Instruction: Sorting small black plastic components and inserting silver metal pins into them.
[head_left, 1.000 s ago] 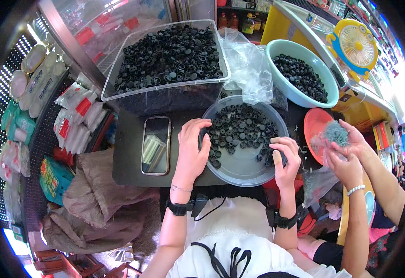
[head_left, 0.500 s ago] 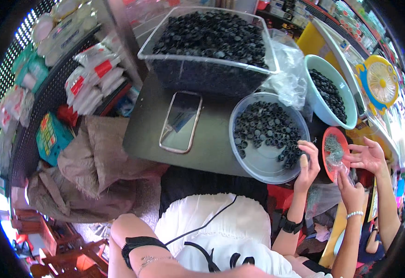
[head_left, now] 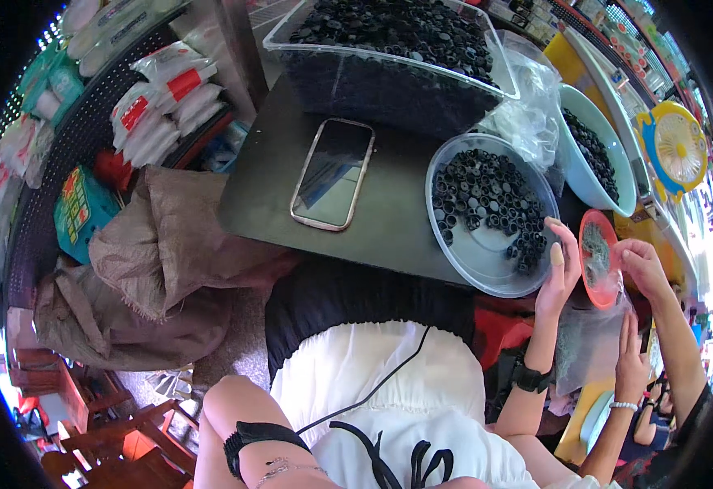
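Your left hand is cut off at the lower edge: only the forearm and black wrist strap [head_left: 263,436] show, so its grip cannot be told. The far end of the large clear bin [head_left: 389,49], heaped with black caps, runs out of frame. On the dark table [head_left: 275,171], just right of the phone [head_left: 333,174], the round clear bowl [head_left: 491,213] holds black caps massed toward its far side and right edge. Your right hand [head_left: 558,273] rests at that bowl's right rim, fingers loosely spread, clamped on nothing. The pale bowl [head_left: 597,151] beyond also holds caps. A co-worker's hand [head_left: 640,269] grips a small red dish [head_left: 598,258]; its contents are indistinct.
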The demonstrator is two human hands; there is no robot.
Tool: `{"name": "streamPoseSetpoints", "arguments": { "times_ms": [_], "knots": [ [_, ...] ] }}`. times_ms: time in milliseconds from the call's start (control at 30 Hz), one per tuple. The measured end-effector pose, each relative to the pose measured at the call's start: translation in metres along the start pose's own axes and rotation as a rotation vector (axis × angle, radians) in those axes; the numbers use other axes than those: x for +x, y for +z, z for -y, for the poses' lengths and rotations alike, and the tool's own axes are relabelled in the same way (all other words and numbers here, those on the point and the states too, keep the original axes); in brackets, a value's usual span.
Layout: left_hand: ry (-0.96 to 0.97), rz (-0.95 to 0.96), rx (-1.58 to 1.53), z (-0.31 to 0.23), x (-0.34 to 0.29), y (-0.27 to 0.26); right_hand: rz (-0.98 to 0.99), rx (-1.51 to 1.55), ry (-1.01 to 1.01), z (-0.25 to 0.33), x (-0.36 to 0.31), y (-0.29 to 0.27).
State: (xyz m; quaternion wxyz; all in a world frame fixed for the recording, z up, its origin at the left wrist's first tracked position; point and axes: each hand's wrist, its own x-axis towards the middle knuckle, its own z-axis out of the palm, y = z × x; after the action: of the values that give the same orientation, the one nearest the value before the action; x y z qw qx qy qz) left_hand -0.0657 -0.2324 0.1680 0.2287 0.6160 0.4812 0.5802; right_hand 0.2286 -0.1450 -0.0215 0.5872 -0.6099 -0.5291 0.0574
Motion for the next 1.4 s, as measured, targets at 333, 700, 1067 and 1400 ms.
{"name": "streamPoseSetpoints", "arguments": {
  "times_ms": [333,700,1067,1400],
  "knots": [
    [-0.793,0.214,-0.710,-0.057,0.057,0.013,0.132,-0.012,0.004,-0.021,0.035,-0.023],
    [-0.654,1.709,-1.112,0.054,0.093,0.049,-0.009,0.462,0.006,0.002,0.065,-0.032],
    [0.390,0.690,-0.260,0.187,0.090,0.158,0.172,-0.658,0.526,0.063,-0.022,-0.056],
    [0.533,0.537,-0.167,0.218,0.083,0.153,0.202,-0.603,0.297,0.034,-0.003,-0.045]
  ]
}}
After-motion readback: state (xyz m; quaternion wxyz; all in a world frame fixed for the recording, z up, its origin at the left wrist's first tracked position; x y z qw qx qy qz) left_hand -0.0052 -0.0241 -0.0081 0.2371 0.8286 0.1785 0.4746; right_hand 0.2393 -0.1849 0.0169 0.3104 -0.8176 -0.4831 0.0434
